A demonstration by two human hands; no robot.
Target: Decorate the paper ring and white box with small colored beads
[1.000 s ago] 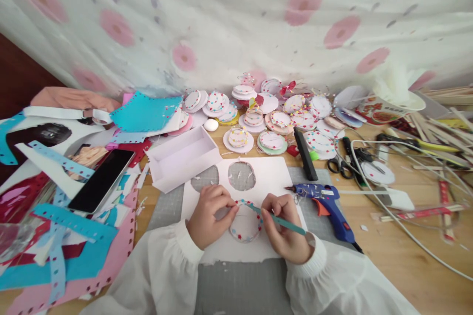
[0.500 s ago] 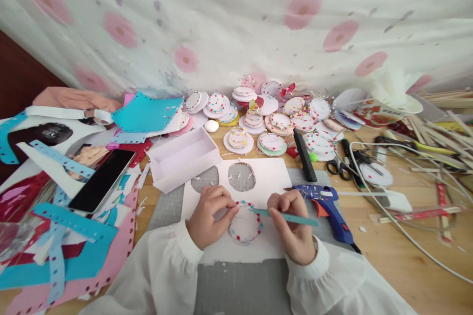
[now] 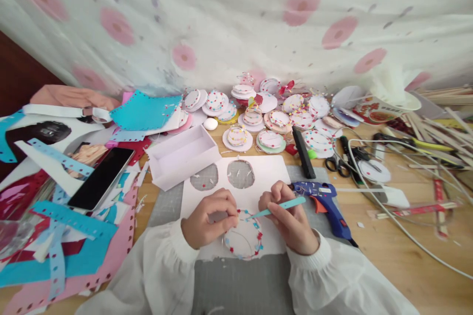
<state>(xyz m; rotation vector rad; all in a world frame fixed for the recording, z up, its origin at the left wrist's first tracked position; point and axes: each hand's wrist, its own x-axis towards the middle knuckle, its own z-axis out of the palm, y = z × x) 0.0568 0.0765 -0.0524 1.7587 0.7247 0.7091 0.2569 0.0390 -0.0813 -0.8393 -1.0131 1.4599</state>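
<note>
My left hand [image 3: 210, 219] is closed in a pinch at the upper left of a thin ring [image 3: 260, 236] dotted with small red and blue pieces. In my right hand [image 3: 290, 216] is a pair of slim teal tweezers [image 3: 291, 203], held like a pen. Their pointed tip is at the ring's upper edge; whether it grips a piece is too small to tell. The ring is over a white sheet [image 3: 271, 170] with two round holes, on a grey cutting mat [image 3: 244, 285].
A blue glue gun [image 3: 327, 204] lies just right of my right hand. Behind are a white open box [image 3: 181, 160] and several decorated paper discs [image 3: 238, 138]. Left are a phone [image 3: 101, 177] and paper scraps; right, scissors [image 3: 337, 166], a white cable and wooden sticks.
The ring has shifted nearer to me and a little left. My right hand has moved left, and the tweezers have tilted with their back end higher. A red speck now shows in the left hole.
</note>
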